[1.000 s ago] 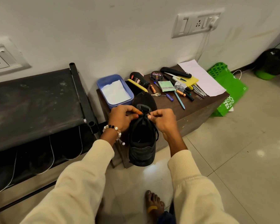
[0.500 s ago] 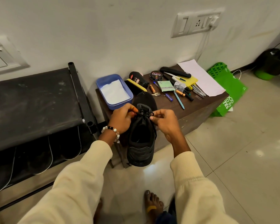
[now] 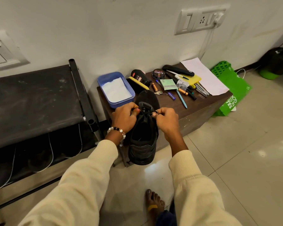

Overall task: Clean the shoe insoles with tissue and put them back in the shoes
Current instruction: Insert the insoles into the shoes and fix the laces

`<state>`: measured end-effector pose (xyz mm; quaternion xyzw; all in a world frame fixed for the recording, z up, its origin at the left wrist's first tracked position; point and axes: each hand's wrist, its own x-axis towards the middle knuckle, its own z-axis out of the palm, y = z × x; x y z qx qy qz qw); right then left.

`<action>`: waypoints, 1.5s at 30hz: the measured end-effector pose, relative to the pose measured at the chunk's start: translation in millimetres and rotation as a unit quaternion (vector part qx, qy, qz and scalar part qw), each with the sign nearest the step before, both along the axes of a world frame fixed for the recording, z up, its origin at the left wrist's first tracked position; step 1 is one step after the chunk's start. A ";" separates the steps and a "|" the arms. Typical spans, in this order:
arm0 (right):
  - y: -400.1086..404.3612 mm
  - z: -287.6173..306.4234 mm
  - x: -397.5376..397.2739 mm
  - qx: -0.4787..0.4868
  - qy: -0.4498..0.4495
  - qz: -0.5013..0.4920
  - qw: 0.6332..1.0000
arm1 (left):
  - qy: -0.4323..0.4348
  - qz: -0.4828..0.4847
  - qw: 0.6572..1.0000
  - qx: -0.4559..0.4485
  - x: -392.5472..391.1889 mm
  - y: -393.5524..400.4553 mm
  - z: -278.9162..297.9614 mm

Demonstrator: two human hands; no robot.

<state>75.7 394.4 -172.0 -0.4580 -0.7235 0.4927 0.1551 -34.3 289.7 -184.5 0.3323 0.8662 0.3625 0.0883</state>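
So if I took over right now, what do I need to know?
Left hand and right hand each pinch a black lace at the black shoe, which sits at the front edge of the brown cabinet. White tissue lies in the blue tub behind it. No insole is visible, so I cannot tell whether it is cleaned or back in. No second shoe is visible.

A plain off-white wall runs behind a low brown wooden desk. Above the desk, a white switch-and-socket plate is mounted on the wall with a white cable hanging from it. Left of the desk stands a dusty black shoe rack; above that, another switch plate. The floor right of the desk is glossy beige tile reflecting light. A green bag leans against the desk's right end.
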 end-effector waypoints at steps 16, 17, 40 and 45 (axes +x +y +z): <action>-4.0 11.7 12.8 0.024 0.009 0.071 0.997 | -0.131 -0.045 0.986 0.092 9.2 -13.0 15.1; -3.2 11.3 12.6 0.029 0.012 0.077 0.997 | -0.126 -0.054 0.986 0.093 7.9 -13.1 15.0; -2.5 3.5 11.3 0.038 0.019 0.060 0.997 | -0.065 -0.022 0.998 -0.011 7.6 -0.9 3.9; 2.7 0.6 18.3 -0.004 0.036 0.083 0.996 | -0.135 -0.094 0.983 0.076 0.5 -15.6 8.3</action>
